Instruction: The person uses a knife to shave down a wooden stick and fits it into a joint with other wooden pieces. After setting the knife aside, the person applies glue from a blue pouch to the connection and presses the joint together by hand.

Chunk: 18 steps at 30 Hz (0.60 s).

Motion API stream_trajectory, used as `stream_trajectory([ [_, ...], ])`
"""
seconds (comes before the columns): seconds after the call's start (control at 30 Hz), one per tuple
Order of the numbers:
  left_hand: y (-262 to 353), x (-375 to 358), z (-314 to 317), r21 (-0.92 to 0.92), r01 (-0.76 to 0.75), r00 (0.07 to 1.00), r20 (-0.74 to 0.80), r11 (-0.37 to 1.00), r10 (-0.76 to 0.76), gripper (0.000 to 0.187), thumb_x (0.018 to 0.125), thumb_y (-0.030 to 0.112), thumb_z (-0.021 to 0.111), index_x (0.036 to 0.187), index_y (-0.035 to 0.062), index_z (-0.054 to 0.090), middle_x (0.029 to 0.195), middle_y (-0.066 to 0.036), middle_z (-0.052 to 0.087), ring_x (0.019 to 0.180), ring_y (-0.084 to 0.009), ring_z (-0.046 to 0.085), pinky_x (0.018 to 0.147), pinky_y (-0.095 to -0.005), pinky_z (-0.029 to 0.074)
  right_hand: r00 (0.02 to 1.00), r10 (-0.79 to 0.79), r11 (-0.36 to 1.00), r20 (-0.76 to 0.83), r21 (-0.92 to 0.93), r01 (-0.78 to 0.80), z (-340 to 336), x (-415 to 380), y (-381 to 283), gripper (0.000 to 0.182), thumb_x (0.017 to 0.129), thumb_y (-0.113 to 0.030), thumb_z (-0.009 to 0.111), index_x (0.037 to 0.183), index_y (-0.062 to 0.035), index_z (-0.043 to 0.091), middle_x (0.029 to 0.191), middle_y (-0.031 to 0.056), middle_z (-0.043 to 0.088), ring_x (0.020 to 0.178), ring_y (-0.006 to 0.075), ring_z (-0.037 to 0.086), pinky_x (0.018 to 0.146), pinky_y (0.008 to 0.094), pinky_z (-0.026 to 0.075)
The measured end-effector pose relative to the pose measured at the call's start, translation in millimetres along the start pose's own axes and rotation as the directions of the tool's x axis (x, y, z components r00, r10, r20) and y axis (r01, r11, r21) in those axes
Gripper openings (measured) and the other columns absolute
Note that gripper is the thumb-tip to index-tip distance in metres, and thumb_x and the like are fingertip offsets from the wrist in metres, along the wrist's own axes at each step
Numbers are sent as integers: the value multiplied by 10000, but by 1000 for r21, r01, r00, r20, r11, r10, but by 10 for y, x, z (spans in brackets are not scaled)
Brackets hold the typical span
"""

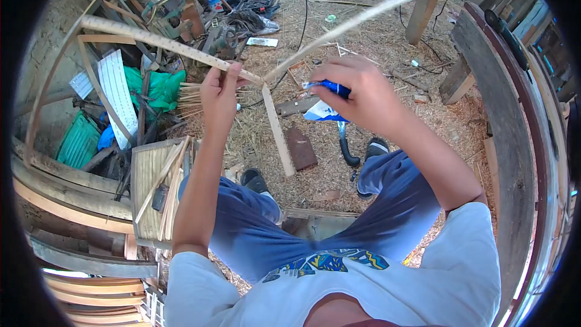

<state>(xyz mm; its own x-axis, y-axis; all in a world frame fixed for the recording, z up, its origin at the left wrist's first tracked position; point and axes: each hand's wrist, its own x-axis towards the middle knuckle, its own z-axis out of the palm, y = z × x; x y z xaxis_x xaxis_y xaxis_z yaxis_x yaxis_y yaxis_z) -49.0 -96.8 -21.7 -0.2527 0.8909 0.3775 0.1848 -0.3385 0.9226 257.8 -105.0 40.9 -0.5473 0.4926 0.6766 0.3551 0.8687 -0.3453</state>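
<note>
My left hand (219,94) pinches a pale wooden strip (172,47) with small dark marks along it, close to its inner end. There it meets a long strip (357,23) rising to the upper right and a shorter one (278,130) pointing down. How they are joined is too small to tell. My right hand (360,91) is closed around a small blue tube (334,88), its tip pointing left toward that meeting point, a short gap away. Below the right hand shows a blue-and-white piece (324,112), partly hidden.
A tool with a curved black handle (346,148) and a brown slab (301,148) lie on the shaving-covered ground between my feet. At left, a slatted crate (148,194) carries loose sticks, near green sacking (157,88). A wooden post (426,6) stands upper right; planks (496,115) line the right.
</note>
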Motion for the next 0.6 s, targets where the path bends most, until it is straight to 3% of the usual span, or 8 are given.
stream_trajectory([
  [0.13,8,-51,122,40,-57,997,55,998,55,267,1072,208,680,1196,-28,677,942,-35,684,826,-96,659,760,-276,596,996,-75,997,51,24,74,175,0,32,147,894,-118,802,1010,-56,737,941,117,718,818,346,690,713,454,531],
  [0.2,65,-63,159,18,-91,992,93,996,89,272,1067,204,689,1192,-37,674,894,-30,682,770,-87,640,697,-260,550,983,19,999,185,46,-28,189,31,25,153,897,-130,801,1017,-57,743,933,118,714,827,349,692,712,459,529],
  [0.23,66,-65,168,25,-61,993,98,998,58,269,1066,204,689,1187,-36,677,892,-27,683,773,-84,639,695,-259,547,966,63,996,250,52,-78,204,51,22,156,898,-136,801,1021,-57,747,928,118,712,831,350,693,711,461,528],
  [0.3,49,-81,193,36,4,995,102,999,-8,264,1066,203,688,1178,-36,683,888,-22,684,777,-79,638,691,-257,539,974,28,997,225,59,-43,292,61,46,156,902,-147,799,1017,-53,749,923,122,710,828,354,693,707,461,528],
  [0.43,28,-117,207,125,-52,993,110,991,38,249,1063,208,695,1153,-25,703,902,-24,701,782,-74,637,693,-259,530,951,123,989,285,50,-143,384,113,27,162,905,-196,777,1005,-70,761,929,120,726,893,361,711,797,499,549],
  [0.5,50,-142,203,138,-106,989,121,985,89,245,1060,209,700,1150,-19,711,915,-29,709,786,-74,639,699,-260,529,948,131,986,292,62,-155,422,134,55,162,896,-196,781,995,-69,763,925,122,731,891,365,713,793,501,553],
  [0.6,84,-203,194,82,-55,989,143,995,43,262,1076,222,675,1204,-4,710,969,-33,718,886,-77,651,784,-247,525,952,91,991,294,70,-116,489,145,104,161,892,-163,795,999,-48,759,890,136,711,831,363,703,741,466,549],
])
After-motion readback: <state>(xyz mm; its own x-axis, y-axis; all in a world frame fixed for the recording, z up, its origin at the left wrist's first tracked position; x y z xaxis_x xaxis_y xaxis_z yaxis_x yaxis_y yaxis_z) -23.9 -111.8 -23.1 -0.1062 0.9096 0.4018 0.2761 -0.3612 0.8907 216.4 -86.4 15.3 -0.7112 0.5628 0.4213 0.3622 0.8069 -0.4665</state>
